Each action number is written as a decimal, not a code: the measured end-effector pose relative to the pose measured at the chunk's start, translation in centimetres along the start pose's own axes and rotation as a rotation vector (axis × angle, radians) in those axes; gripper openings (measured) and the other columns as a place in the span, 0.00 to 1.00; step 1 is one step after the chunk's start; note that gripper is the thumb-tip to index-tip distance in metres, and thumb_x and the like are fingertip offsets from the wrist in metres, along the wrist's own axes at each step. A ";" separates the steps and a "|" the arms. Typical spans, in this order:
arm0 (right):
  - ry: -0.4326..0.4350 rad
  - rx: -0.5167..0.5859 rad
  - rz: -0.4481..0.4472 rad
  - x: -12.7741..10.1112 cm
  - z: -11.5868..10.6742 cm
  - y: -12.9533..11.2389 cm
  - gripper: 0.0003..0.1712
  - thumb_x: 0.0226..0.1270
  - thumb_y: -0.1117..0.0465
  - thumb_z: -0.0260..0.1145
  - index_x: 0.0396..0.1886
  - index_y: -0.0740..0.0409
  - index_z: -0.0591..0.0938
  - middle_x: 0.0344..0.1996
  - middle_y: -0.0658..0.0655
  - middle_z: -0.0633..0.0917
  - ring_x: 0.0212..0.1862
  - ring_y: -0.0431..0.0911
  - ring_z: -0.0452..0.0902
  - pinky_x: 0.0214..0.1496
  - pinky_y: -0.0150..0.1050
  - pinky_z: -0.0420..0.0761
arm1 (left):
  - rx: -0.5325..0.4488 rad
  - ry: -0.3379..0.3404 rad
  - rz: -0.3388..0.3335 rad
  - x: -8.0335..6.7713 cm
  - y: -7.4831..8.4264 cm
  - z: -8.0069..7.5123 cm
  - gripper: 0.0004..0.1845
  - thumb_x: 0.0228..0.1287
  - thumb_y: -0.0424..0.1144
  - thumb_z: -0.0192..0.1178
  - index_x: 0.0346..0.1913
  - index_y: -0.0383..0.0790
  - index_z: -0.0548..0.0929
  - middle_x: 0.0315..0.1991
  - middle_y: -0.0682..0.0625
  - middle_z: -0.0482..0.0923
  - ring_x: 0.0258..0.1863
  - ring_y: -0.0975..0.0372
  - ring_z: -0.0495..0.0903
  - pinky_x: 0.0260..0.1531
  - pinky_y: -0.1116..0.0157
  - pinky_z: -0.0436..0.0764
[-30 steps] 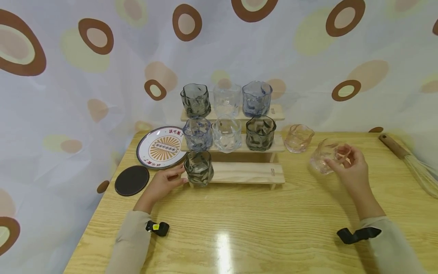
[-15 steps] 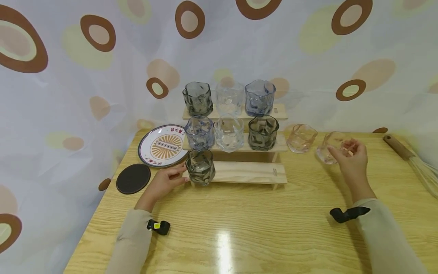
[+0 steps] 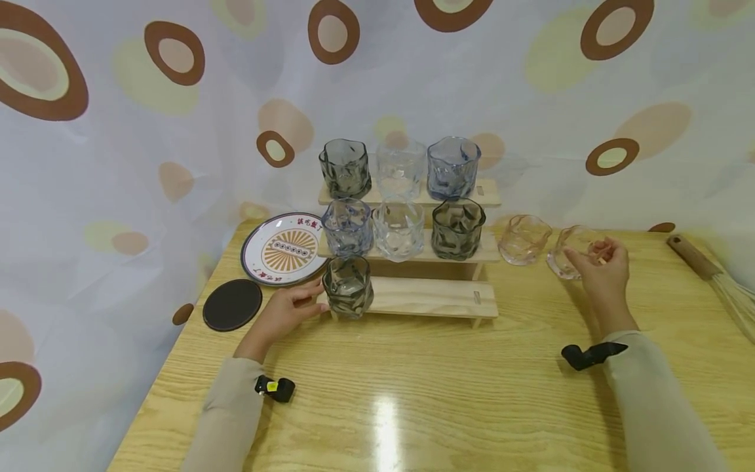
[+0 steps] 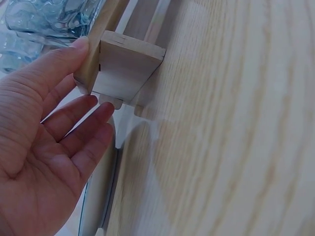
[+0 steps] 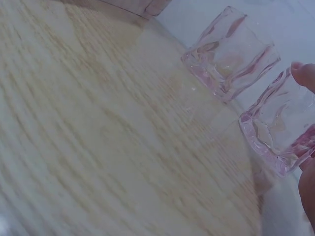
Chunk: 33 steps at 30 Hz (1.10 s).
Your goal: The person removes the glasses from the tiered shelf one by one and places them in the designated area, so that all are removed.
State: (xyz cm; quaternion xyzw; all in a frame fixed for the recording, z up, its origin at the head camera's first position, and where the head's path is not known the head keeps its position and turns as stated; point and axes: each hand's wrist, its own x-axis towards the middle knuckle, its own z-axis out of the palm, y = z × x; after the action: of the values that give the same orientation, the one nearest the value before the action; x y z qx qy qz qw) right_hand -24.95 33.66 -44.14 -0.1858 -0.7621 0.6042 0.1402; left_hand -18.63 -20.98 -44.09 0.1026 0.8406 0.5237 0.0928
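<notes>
Because a hanging cloth (image 3: 366,98) printed with brown rings and pale ovals closes off the back and left, little of the room shows. Before it spreads a wood-grained table (image 3: 472,406), probably smooth, judging by the bright streak of light (image 3: 386,426) near its front. Towards the back stands a three-tier wooden rack (image 3: 488,248), with a whisk (image 3: 698,260) far to the right and a printed plate (image 3: 253,242) just left. The left hand (image 3: 286,314), fingers loosely bent and apart, has its thumb at the left end of the lowest shelf (image 3: 425,295), beside a grey tumbler (image 3: 348,288). Six more tumblers (image 3: 453,170) stand on the upper tiers. The right hand (image 3: 606,275) pinches a pink tumbler (image 5: 273,125) by its right side, just beside a second pink tumbler (image 3: 525,240); whether its base touches the wood I cannot tell. Thick-bottomed glass like this should be rigid, fairly heavy for its size, slippery and breakable; the folded wall below the uneven rim probably offers the surest hold.
</notes>
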 end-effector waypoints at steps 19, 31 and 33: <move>-0.068 -0.087 -0.012 0.7 0.9 -0.3 0.40 0.58 0.44 0.67 0.62 0.47 0.55 0.47 0.38 0.60 0.57 0.39 0.60 0.51 0.23 0.69 | 0.026 -0.004 -0.013 -0.2 0.4 -0.1 0.29 0.60 0.41 0.65 0.63 0.32 0.73 0.69 0.43 0.61 0.65 0.52 0.66 0.61 0.60 0.72; -0.083 -0.146 -0.037 1.0 0.6 0.5 0.50 0.58 0.39 0.65 0.72 0.46 0.49 0.49 0.37 0.60 0.66 0.51 0.55 0.69 0.45 0.62 | 0.025 0.007 0.017 0.0 0.2 -0.1 0.27 0.60 0.38 0.65 0.61 0.31 0.74 0.68 0.42 0.62 0.65 0.52 0.66 0.60 0.62 0.72; -0.097 -0.148 -0.032 1.0 0.6 0.7 0.56 0.57 0.38 0.65 0.75 0.46 0.43 0.54 0.41 0.61 0.68 0.52 0.53 0.71 0.48 0.60 | 0.023 0.006 0.016 -0.1 0.2 0.0 0.27 0.60 0.38 0.65 0.61 0.31 0.74 0.68 0.41 0.62 0.65 0.51 0.66 0.60 0.61 0.72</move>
State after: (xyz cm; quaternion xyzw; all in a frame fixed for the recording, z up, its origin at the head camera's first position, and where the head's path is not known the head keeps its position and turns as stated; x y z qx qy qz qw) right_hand -25.97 33.73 -44.93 -0.1542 -0.8133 0.5524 0.0986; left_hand -18.55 -20.96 -43.90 0.1089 0.8460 0.5150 0.0848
